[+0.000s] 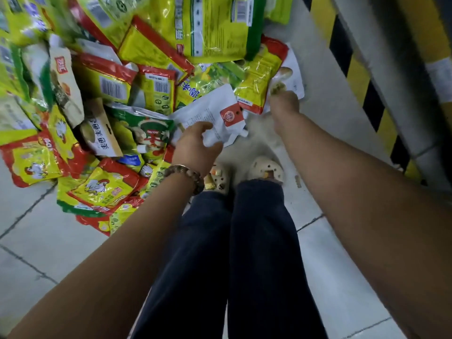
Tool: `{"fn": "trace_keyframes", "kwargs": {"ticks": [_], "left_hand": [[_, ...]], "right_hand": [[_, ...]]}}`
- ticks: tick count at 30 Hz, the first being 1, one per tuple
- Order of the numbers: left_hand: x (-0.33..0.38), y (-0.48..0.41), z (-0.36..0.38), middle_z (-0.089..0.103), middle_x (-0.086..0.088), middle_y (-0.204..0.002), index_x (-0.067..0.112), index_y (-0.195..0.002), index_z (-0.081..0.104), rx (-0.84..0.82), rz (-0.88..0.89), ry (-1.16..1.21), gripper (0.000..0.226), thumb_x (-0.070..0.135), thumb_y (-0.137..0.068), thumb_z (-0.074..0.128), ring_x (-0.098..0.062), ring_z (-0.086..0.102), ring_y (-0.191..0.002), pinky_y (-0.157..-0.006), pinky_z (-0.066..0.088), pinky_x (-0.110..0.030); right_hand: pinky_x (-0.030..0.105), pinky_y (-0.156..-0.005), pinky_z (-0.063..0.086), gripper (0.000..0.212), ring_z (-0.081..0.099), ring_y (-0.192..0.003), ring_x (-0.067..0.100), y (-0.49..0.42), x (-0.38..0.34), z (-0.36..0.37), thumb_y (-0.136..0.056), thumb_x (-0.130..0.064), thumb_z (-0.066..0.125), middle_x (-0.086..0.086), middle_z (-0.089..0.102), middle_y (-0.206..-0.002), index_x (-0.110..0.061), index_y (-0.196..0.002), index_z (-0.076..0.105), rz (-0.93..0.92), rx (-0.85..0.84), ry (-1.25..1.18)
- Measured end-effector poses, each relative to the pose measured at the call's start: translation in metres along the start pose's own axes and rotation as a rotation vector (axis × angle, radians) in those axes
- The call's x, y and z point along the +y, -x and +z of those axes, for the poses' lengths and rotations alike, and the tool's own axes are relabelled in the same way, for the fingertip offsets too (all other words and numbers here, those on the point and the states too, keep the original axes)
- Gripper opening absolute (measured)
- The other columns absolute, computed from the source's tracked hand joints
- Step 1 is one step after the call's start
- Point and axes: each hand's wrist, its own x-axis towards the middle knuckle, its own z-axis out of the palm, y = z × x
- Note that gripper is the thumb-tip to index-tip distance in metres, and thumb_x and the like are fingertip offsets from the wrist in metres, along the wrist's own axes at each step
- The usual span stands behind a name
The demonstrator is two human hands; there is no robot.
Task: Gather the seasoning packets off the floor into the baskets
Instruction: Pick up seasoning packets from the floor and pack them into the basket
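Grasps a white pouch (212, 113) in the left grip (195, 144), fingers curled; pinches a mushroom packet (292, 68) in the right grip (283, 105), beside the pile (107, 91).

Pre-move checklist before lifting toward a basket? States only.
1. Left hand grips white spouted pouch: ok.
2. Right hand grip on mushroom-print packet: cannot tell, blurred.
3. Pouch lies atop the packet pile, nothing over it: ok.
4. Basket in view: not ok, none visible.
5. Clogs stand on bare tile, off the packets: ok.
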Motion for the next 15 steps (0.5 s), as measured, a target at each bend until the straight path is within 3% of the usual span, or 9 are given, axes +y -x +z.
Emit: {"fn": "trace_keyframes", "kwargs": {"ticks": [2, 8, 11, 13, 15], "left_hand": [[-0.007, -0.018, 0.014, 0.058, -0.004, -0.126, 0.013, -0.124, 0.055, -0.005, -0.026, 0.085, 0.044, 0.021, -0.083, 0.068, -0.02, 0.056, -0.111, -0.092, 0.047, -0.033], [-0.012, -0.055, 0.036, 0.061, -0.004, -0.122, 0.012, -0.123, 0.057, -0.001, -0.039, 0.145, 0.04, 0.016, -0.084, 0.065, -0.019, 0.058, -0.107, -0.093, 0.046, -0.03], [-0.004, -0.062, 0.038, 0.061, -0.007, -0.121, 0.008, -0.122, 0.058, -0.006, -0.043, 0.215, 0.037, 0.012, -0.085, 0.063, -0.02, 0.058, -0.108, -0.094, 0.045, -0.03], [0.001, -0.065, 0.036, 0.061, -0.009, -0.12, 0.008, -0.12, 0.058, -0.013, -0.071, 0.258, 0.035, 0.012, -0.085, 0.063, -0.019, 0.057, -0.109, -0.094, 0.045, -0.031], [0.006, -0.067, 0.032, 0.062, -0.011, -0.119, 0.007, -0.118, 0.059, -0.011, -0.092, 0.317, 0.034, 0.01, -0.085, 0.062, -0.02, 0.057, -0.11, -0.095, 0.045, -0.033]], "right_hand": [[0.03, -0.086, 0.044, 0.033, 0.056, -0.114, 0.029, -0.024, 0.0, 0.012, -0.093, -0.017, 0.049, 0.015, 0.06, -0.123, -0.003, -0.121, 0.058, -0.032, 0.058, 0.032], [0.033, -0.093, 0.048, 0.066, 0.056, -0.117, 0.026, -0.058, -0.002, 0.038, -0.078, -0.046, 0.069, 0.01, 0.057, -0.13, -0.006, -0.128, 0.052, 0.014, 0.078, -0.031], [0.03, -0.092, 0.044, 0.051, 0.053, -0.119, 0.028, -0.058, -0.008, 0.039, -0.086, -0.036, 0.065, 0.011, 0.056, -0.13, -0.009, -0.126, 0.051, -0.085, 0.087, 0.048], [0.029, -0.086, 0.042, 0.03, 0.055, -0.114, 0.028, -0.05, -0.01, 0.034, -0.086, -0.025, 0.064, 0.013, 0.059, -0.124, -0.014, -0.11, 0.051, -0.187, 0.116, 0.028], [0.031, -0.087, 0.047, 0.045, 0.058, -0.11, 0.029, -0.043, -0.003, 0.025, -0.076, -0.017, 0.069, 0.014, 0.061, -0.12, -0.002, -0.114, 0.051, -0.2, 0.123, -0.124]]}}
